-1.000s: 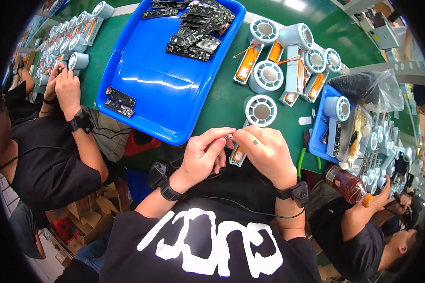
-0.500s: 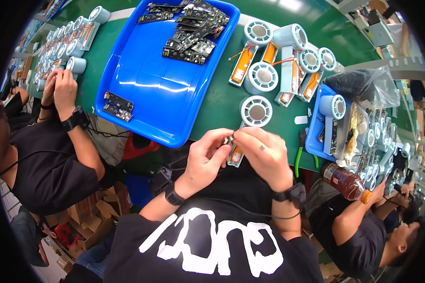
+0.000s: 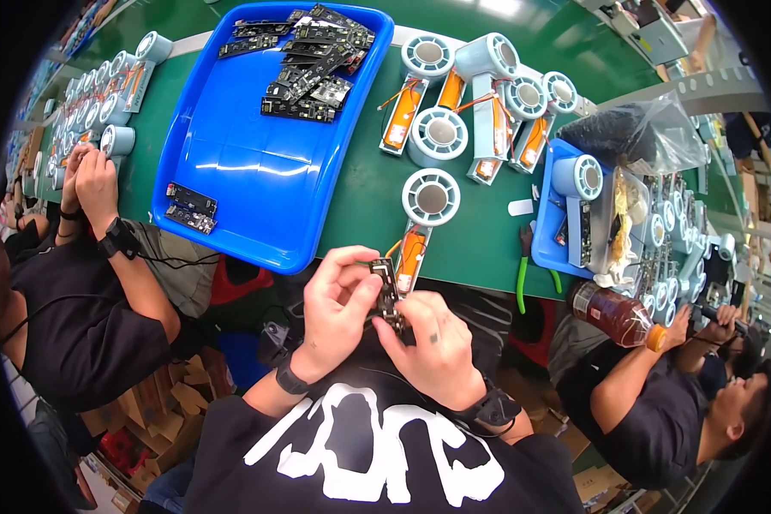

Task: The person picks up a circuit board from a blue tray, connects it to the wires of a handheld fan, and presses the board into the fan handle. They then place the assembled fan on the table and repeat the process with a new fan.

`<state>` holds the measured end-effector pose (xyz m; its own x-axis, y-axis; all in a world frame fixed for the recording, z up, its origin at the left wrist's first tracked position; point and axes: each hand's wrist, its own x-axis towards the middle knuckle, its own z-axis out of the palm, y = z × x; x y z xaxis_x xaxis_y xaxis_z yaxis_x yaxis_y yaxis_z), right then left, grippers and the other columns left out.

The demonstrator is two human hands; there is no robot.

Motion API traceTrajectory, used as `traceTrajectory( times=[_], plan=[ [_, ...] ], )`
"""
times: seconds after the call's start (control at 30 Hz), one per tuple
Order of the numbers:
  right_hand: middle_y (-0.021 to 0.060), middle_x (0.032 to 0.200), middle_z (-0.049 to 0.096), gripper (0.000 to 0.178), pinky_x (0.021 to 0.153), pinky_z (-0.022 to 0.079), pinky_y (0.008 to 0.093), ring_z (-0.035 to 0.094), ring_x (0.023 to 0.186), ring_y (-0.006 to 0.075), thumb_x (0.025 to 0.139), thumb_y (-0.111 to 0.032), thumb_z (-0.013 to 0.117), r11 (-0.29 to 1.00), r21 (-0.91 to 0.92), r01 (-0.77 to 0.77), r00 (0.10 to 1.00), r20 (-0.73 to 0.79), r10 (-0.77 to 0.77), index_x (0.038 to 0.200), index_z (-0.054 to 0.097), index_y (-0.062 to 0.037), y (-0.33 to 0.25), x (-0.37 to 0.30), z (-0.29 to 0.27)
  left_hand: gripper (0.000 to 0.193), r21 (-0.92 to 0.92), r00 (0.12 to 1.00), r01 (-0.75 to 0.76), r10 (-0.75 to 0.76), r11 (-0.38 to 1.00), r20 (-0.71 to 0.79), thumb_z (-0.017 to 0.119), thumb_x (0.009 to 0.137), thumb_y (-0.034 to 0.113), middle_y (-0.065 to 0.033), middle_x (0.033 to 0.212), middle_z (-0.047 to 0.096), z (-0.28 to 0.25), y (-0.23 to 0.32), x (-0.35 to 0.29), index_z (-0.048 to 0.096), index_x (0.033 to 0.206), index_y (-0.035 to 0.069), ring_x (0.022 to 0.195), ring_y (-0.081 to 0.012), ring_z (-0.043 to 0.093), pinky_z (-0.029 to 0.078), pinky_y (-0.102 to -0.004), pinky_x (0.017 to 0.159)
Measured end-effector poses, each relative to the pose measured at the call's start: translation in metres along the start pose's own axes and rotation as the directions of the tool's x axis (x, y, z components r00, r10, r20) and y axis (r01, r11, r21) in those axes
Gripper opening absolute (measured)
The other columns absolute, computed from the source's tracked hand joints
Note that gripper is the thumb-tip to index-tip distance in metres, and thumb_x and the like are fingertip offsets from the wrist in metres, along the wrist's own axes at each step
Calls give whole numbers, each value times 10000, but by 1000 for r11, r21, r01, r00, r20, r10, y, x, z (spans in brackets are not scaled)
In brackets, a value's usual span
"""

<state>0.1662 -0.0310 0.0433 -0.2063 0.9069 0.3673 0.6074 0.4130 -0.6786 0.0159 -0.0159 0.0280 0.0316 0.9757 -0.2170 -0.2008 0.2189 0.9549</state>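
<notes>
A black circuit board is held between my two hands, close to the table's front edge. My left hand pinches its upper left side with thumb and fingers. My right hand grips the board's lower end. Just beyond them lies a pale blue unit with a round slotted head and an orange battery in its narrow handle; thin wires come out by the battery. My right hand covers the handle's near end.
A blue tray at left holds several circuit boards. More round-headed units stand at the back. At right are green-handled pliers, a small blue bin and a bottle. Co-workers sit on both sides.
The board has turned so its face shows, and both hands have drawn back toward me, leaving more of the battery unit visible. The whole view has shifted slightly.
</notes>
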Motion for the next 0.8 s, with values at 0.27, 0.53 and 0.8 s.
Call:
traceTrajectory(
  times=[0.27,0.53,0.8],
  plan=[
    [170,920,700,565,654,574,382,700,692,292,811,0,687,986,-67,-154,984,78,159,1358,543,11,-12,54,-28,310,117,982,-187,183,975,42,643,924,-68,-72,913,702,-9,8,19,654,1225,8,829,-138,671,529,-261,712],
    [129,871,710,606,614,534,294,644,647,139,839,63,488,856,259,-447,869,352,348,1436,529,-32,24,80,-57,341,591,713,-670,611,449,344,789,777,-70,-81,924,644,1,-9,46,738,1099,32,758,-197,661,542,-297,627],
    [107,929,704,544,609,492,244,599,672,111,887,40,502,619,494,-610,783,493,379,1429,527,-2,49,69,-61,338,540,683,-700,659,467,315,797,757,-59,-74,942,636,11,-5,62,751,1075,45,755,-207,661,552,-307,621]
  ],
)
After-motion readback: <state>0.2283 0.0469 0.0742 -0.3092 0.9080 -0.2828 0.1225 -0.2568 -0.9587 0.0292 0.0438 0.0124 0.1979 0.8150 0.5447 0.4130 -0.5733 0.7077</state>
